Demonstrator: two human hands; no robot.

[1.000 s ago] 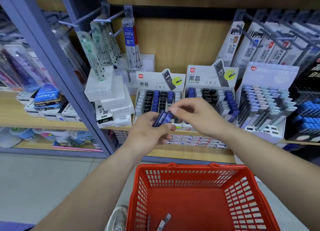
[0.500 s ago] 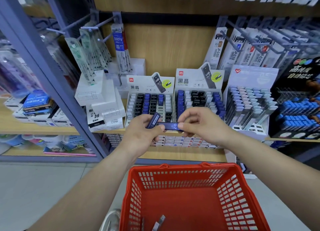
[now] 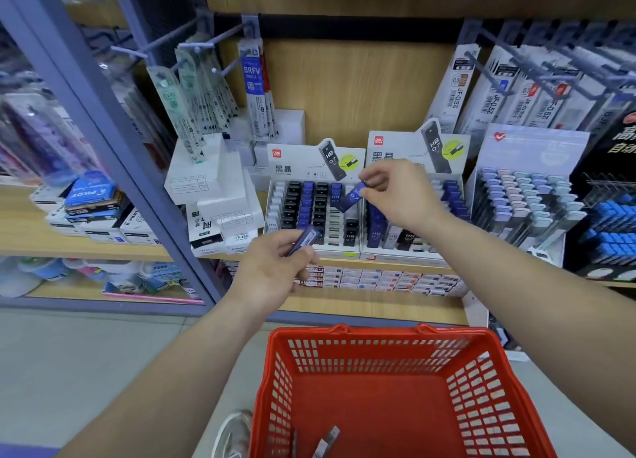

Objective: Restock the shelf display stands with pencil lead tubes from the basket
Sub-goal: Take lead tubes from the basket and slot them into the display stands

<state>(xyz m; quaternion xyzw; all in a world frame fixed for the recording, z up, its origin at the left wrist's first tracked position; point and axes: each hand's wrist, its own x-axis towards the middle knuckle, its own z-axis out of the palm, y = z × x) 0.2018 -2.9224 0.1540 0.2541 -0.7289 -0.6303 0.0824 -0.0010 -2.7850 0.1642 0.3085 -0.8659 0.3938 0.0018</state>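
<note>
1. Pencil lead tube (image 3: 354, 194), blue plastic: right hand (image 3: 395, 196) pinches it over white cardboard display stand (image 3: 292, 167).
2. Left hand (image 3: 272, 271) grips second blue tube (image 3: 304, 239).
3. I judge restocking nearly done: red plastic basket (image 3: 378, 333) holds few tubes (image 3: 327, 438).

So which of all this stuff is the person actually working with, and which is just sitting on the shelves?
In the job: right hand pinching a blue tube; left hand holding a second tube; left display stand; right display stand; red basket.
Just there: hanging refill packs; white boxes; blue Pilot box.
</note>
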